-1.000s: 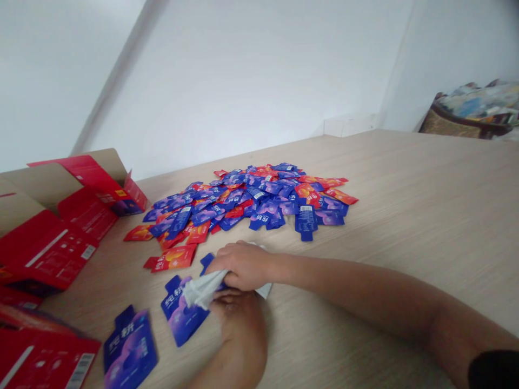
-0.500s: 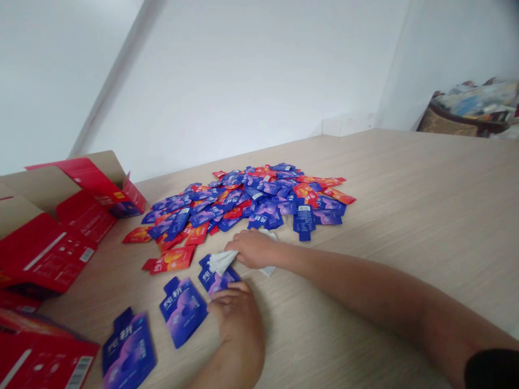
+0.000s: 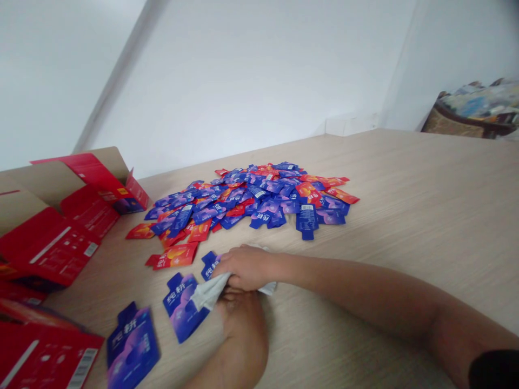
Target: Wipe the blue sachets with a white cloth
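A white cloth (image 3: 208,293) is gripped in my right hand (image 3: 247,267), its loose end draped over the right part of a purple pouch (image 3: 177,297). Beneath that hand lies another purple pouch (image 3: 208,263), mostly covered. My left hand (image 3: 241,313) rests at this covered pouch's near edge, its fingers largely hidden under my right hand and the cloth. A third purple pouch (image 3: 133,346) lies flat at the lower left, in a row with the other two.
Behind my hands, a heap of purple and red pouches (image 3: 247,197) spreads over the wooden table (image 3: 389,216). A single red pouch (image 3: 174,256) lies before it. Open red cartons (image 3: 52,248) and another red box (image 3: 44,346) stand at the left. A wall rises behind.
My right hand has moved down and slightly left with the cloth, now over the left hand's fingers. The cloth's end has shifted from the right-hand pouch onto the middle one.
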Motion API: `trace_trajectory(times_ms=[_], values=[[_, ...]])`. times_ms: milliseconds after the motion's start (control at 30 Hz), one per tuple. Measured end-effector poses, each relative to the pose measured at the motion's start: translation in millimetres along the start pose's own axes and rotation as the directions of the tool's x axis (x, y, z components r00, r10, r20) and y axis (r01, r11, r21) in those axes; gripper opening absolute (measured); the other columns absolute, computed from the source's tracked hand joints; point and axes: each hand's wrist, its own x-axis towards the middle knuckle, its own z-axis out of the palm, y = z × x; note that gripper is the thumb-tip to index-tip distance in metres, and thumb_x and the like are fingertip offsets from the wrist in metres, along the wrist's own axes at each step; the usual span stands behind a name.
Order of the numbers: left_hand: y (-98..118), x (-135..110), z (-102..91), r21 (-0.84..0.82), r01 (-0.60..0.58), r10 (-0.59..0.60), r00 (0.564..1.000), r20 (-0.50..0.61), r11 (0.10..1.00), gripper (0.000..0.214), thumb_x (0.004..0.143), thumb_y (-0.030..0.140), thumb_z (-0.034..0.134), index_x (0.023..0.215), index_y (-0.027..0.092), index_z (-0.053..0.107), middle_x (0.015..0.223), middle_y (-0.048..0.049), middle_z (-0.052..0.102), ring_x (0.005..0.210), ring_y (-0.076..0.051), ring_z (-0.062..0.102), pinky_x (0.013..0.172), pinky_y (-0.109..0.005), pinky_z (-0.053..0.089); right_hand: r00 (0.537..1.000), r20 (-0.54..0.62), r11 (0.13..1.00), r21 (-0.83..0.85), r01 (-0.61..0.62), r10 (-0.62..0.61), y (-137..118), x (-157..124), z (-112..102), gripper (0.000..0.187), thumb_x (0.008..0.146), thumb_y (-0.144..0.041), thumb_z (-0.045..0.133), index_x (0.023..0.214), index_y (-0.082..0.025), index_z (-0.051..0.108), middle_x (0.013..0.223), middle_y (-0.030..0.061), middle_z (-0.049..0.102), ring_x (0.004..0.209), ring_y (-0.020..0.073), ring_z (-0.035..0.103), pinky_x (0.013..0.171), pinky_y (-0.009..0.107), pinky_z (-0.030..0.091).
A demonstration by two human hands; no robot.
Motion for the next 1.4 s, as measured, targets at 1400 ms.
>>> trace_trajectory(times_ms=[1400], values=[[10.6, -2.6, 8.5, 0.256, 0.088, -0.061, 0.992, -0.112, 0.963, 0.039, 0.076, 0.001, 0.031, 0.098, 0.001, 0.063, 0.091, -0.0304, 0.068, 0.077, -0.034, 0.067, 0.068, -0.043, 0.045, 0.924, -0.331, 0.978, 0.143, -0.152, 0.193, 6.4, -0.2, -13.4, 0.036, 0.084, -0.018, 0.048, 0.119, -0.02, 0.054, 0.108, 0.0066, 0.06, 0.101, 0.0188, 0.052, 0.085, 0.03, 0.039]])
